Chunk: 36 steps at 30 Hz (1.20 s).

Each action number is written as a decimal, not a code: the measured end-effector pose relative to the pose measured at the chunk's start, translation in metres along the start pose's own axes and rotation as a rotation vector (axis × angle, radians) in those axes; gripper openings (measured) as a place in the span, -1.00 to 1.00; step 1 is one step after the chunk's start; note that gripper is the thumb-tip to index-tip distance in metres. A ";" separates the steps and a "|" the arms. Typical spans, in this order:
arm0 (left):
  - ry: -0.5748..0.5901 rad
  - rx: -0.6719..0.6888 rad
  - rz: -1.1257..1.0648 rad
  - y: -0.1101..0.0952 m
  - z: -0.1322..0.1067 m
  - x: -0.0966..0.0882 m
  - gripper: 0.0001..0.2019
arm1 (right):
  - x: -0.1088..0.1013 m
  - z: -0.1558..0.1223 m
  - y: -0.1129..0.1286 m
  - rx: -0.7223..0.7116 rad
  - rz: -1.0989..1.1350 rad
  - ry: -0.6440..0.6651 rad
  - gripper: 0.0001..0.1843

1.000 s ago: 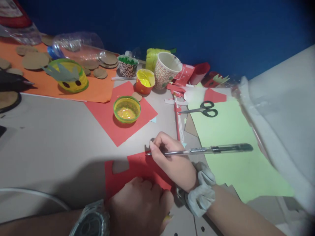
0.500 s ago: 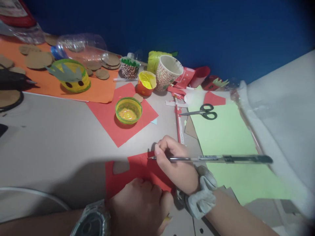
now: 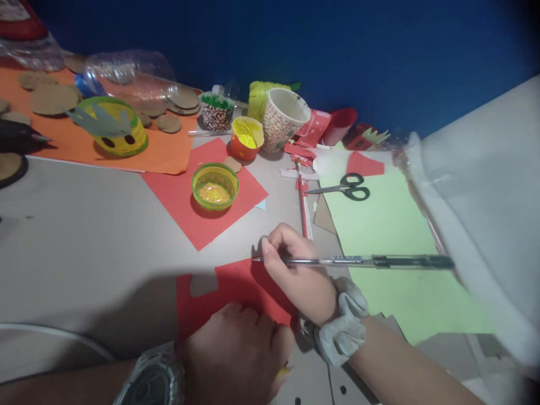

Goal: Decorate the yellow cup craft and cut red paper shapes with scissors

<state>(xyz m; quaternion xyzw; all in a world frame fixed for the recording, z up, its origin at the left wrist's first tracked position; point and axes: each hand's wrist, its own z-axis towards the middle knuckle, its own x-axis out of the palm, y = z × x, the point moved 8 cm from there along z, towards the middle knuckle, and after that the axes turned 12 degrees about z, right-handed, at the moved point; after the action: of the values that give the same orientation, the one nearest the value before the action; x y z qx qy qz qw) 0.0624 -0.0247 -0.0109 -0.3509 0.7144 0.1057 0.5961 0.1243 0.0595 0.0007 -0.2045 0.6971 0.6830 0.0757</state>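
Currently, the right hand (image 3: 300, 281) holds one slim pen (image 3: 350, 261).

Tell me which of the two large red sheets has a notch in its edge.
The nearer red sheet, under the left hand: its far edge is notched. The farther red sheet, beneath the yellow-and-green bowl, shows no such notch.

Black-handled scissors (image 3: 342, 188) lie partly on green paper (image 3: 392, 225) at right. Far left, a clear bottle (image 3: 130, 76) lies sideways.
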 end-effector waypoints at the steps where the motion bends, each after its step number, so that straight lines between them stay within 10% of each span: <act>1: 0.013 0.005 -0.002 -0.001 0.000 0.001 -0.81 | 0.000 0.000 0.000 0.001 -0.002 0.004 -0.74; 16: 0.206 -0.064 -0.155 0.003 0.002 0.007 -0.77 | 0.005 -0.007 0.011 -0.148 -0.038 0.084 -0.72; 36: 0.110 -0.060 -0.053 0.002 0.000 0.000 -0.81 | -0.007 -0.003 -0.001 -0.047 -0.041 0.007 -0.73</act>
<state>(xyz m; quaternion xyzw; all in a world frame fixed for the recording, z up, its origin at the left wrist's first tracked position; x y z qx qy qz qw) 0.0614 -0.0235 -0.0112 -0.3927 0.7330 0.0917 0.5478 0.1319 0.0575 0.0027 -0.2226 0.6767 0.6970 0.0824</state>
